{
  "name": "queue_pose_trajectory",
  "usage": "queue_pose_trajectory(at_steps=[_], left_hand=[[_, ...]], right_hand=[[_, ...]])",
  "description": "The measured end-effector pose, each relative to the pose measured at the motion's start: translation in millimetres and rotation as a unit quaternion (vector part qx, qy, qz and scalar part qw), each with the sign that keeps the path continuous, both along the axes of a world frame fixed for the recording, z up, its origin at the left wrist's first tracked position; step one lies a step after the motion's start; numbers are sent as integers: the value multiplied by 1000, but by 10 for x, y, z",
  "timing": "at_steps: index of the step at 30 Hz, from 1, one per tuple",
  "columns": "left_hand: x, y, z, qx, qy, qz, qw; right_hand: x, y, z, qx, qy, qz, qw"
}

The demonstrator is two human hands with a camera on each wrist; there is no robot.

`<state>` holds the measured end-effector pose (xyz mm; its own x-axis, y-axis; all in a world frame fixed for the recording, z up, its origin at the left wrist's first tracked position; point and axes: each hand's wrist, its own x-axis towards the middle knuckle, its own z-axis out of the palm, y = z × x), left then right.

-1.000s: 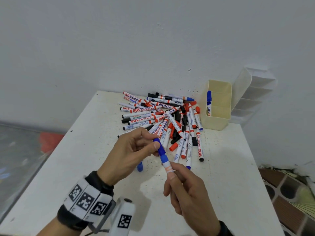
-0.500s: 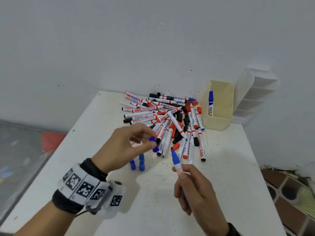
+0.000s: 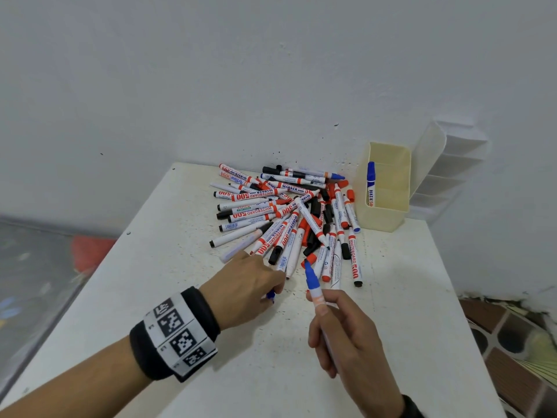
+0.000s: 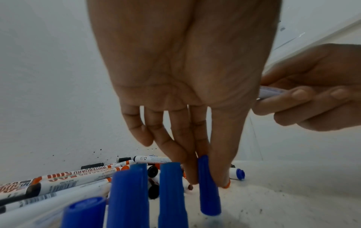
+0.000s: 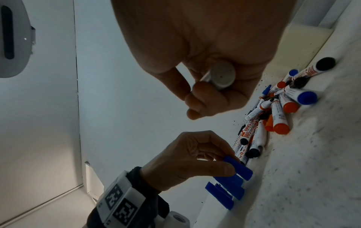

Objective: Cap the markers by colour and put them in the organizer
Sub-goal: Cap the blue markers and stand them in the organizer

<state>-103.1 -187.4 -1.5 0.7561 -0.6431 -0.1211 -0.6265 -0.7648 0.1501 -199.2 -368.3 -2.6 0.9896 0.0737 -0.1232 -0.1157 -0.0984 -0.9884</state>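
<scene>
On a speckled white table (image 3: 150, 267) (white wall behind), left hand (image 3: 241, 291) pinches a blue cap (image 4: 208, 186); right hand (image 3: 346, 333) grips a marker (image 3: 313, 285).

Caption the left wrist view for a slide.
Left hand sets a blue cap upright beside other blue caps on the table.

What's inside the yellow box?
Inside the pale yellow plastic organizer box stands one blue-capped white marker, leaning against its left wall. The box's floor is hidden behind the front wall, so anything lying there can't be seen.
</scene>
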Motion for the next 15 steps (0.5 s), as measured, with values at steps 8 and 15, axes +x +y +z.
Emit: queue_pose_trajectory(at_steps=[8,15], left_hand=[[2,118,-5,-44,11,7,999],[14,661,215,-55,18,146,988]], right_hand=[[-12,3,-17,-8,10,1,1000],[-9,41,-62,-11,14,8,1000]])
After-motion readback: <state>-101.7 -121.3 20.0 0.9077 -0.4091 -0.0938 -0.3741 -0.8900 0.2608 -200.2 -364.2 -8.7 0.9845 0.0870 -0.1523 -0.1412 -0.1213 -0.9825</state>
